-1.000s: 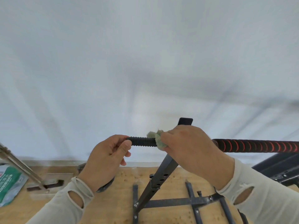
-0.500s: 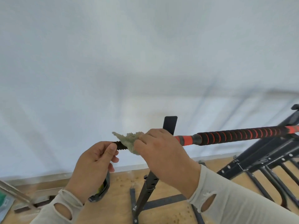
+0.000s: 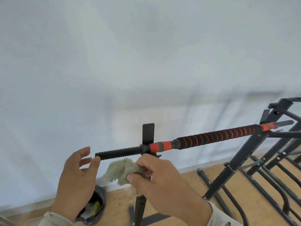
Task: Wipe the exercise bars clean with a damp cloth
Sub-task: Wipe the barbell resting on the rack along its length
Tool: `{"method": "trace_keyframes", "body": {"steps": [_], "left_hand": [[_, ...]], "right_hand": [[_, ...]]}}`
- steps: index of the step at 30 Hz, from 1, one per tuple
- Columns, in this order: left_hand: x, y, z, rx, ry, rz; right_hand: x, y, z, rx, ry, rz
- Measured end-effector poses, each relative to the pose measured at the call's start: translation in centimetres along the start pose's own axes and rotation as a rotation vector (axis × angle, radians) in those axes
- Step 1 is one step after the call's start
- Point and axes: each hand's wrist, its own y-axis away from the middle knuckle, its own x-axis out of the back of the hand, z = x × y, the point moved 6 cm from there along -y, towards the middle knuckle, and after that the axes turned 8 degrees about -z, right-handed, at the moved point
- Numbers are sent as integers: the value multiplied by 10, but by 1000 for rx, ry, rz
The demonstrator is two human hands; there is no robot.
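At the near edge, two hands are working just under the exercise bar.

At 7 o'clock the left hand is hanging slack, fingers spread, its thumb tip at the bar's ribbed black end. At 5 o'clock the right hand is pinching the damp cloth, which is drooping below the bar. Under the left hand a dark container is holding something yellow and white, indistinct. Farther off, the bar is resting across a black metal frame, running toward 3 o'clock.

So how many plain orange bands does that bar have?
2 in view. One orange band sits right of the upright post, beside the ribbed black end. The other orange band is at the far end by the black rack.
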Motion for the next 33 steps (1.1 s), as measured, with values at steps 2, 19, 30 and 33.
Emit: {"method": "trace_keyframes", "body": {"steps": [2, 19, 30, 33], "left_hand": [[-2, 27, 26, -125, 16, 82], [-109, 142, 90, 29, 631, -304], [-109, 187, 103, -155, -145, -142], [-126, 192, 106, -155, -21, -312]], "right_hand": [[6, 7, 7, -23, -222, -20], [25, 89, 94, -139, -1071, -79], [49, 106, 90, -17, -1185, 1], [49, 107, 82, 30, -1158, -108]]}}
